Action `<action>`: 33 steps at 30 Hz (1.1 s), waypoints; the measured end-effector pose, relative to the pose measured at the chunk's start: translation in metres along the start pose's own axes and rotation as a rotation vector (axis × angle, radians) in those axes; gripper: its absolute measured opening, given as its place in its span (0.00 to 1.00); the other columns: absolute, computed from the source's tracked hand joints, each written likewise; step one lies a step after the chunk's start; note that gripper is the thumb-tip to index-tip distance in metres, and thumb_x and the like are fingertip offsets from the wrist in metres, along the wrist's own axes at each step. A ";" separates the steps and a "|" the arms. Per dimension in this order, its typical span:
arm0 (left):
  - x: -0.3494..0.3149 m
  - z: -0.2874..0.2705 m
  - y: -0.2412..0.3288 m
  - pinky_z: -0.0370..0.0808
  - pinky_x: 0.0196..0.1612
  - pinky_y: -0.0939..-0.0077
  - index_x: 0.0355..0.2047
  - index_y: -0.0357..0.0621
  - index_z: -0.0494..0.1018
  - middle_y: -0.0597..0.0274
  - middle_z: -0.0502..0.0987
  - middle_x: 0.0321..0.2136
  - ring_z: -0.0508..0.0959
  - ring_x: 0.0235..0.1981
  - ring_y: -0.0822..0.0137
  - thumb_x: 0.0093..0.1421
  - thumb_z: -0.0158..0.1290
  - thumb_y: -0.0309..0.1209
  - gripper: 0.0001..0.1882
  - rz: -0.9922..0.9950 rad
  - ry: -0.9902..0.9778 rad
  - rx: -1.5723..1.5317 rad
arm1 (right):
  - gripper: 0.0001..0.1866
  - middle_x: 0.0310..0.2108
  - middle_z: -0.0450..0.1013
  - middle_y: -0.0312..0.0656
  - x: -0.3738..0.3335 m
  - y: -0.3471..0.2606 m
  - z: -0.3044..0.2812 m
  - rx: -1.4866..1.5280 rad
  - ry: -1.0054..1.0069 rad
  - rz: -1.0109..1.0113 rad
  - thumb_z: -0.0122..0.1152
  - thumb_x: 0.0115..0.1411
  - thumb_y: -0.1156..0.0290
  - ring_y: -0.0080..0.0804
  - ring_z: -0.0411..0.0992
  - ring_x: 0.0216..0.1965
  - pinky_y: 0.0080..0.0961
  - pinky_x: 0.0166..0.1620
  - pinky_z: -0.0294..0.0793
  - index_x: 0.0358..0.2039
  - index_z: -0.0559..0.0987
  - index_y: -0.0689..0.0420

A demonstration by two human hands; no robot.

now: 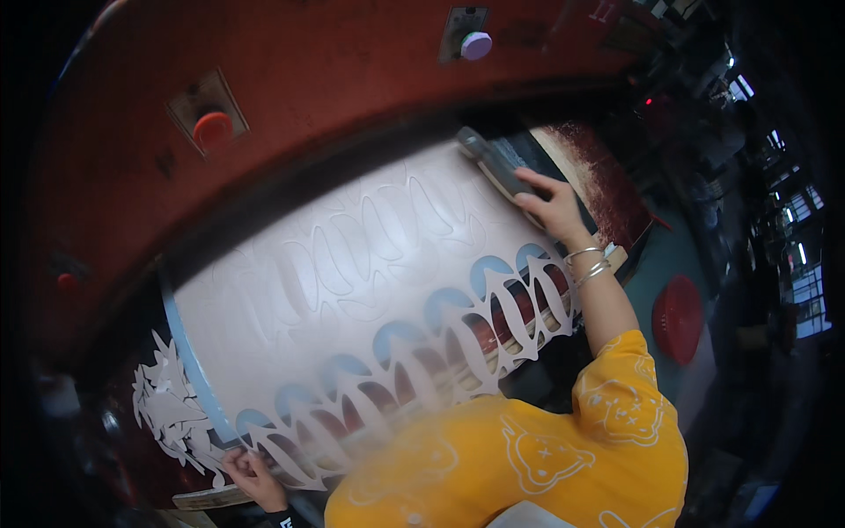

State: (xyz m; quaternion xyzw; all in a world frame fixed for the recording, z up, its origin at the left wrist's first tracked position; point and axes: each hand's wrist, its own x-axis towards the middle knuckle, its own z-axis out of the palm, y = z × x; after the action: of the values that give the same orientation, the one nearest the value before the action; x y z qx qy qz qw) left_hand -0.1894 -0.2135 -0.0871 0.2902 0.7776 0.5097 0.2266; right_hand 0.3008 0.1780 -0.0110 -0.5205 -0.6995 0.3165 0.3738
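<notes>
A large white sheet (282,352) lies over a light-blue board (180,326), its near edge cut into a lattice of long oval holes. Curved outlines of more cut shapes show across its middle. My right hand (554,207), with two bangles on the wrist, reaches to the far right and grips a long, grey cutting die (493,163) resting on the sheet. At the near left corner my left hand (253,480) has its fingers curled at the sheet's edge, seemingly pinching it; the fingertips are partly blurred.
A red press beam (326,79) spans above the far side, carrying an orange-red button (212,130) and a pale lilac button (476,46). Left of the board sits a heap of white cut pieces (172,405). A red seat-like object (677,319) stands at the right.
</notes>
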 end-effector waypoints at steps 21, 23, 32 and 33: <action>-0.002 -0.039 -0.032 0.70 0.36 0.85 0.47 0.38 0.68 0.64 0.74 0.32 0.72 0.30 0.76 0.65 0.47 0.30 0.12 0.296 0.302 0.269 | 0.15 0.21 0.72 0.32 -0.128 0.008 -0.058 -0.072 -0.590 0.539 0.50 0.65 0.65 0.16 0.70 0.22 0.15 0.28 0.70 0.26 0.75 0.61; -0.023 -0.061 -0.039 0.72 0.42 0.82 0.48 0.37 0.68 0.61 0.74 0.37 0.75 0.38 0.73 0.65 0.48 0.29 0.13 0.118 0.374 0.192 | 0.13 0.25 0.76 0.36 -0.153 -0.002 -0.067 -0.027 -0.862 0.496 0.52 0.64 0.67 0.19 0.73 0.25 0.17 0.32 0.72 0.34 0.79 0.63; -0.056 0.165 0.114 0.68 0.51 0.74 0.46 0.35 0.70 0.56 0.74 0.43 0.73 0.45 0.66 0.60 0.44 0.20 0.13 0.326 -0.016 -0.050 | 0.13 0.27 0.76 0.44 -0.143 0.027 -0.057 -0.112 -0.322 0.217 0.57 0.58 0.65 0.27 0.74 0.29 0.23 0.35 0.72 0.31 0.78 0.64; -0.069 0.204 0.141 0.70 0.46 0.73 0.42 0.37 0.72 0.56 0.75 0.39 0.75 0.41 0.65 0.57 0.47 0.20 0.12 0.510 -0.280 0.191 | 0.13 0.29 0.76 0.43 -0.135 0.030 -0.051 -0.011 -0.367 0.201 0.55 0.60 0.65 0.26 0.74 0.31 0.22 0.36 0.72 0.33 0.78 0.64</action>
State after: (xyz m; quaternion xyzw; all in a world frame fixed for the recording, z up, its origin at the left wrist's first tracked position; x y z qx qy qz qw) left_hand 0.0245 -0.0820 -0.0294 0.5634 0.6852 0.4299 0.1682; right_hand 0.3831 0.0578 -0.0353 -0.5231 -0.7022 0.4378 0.2037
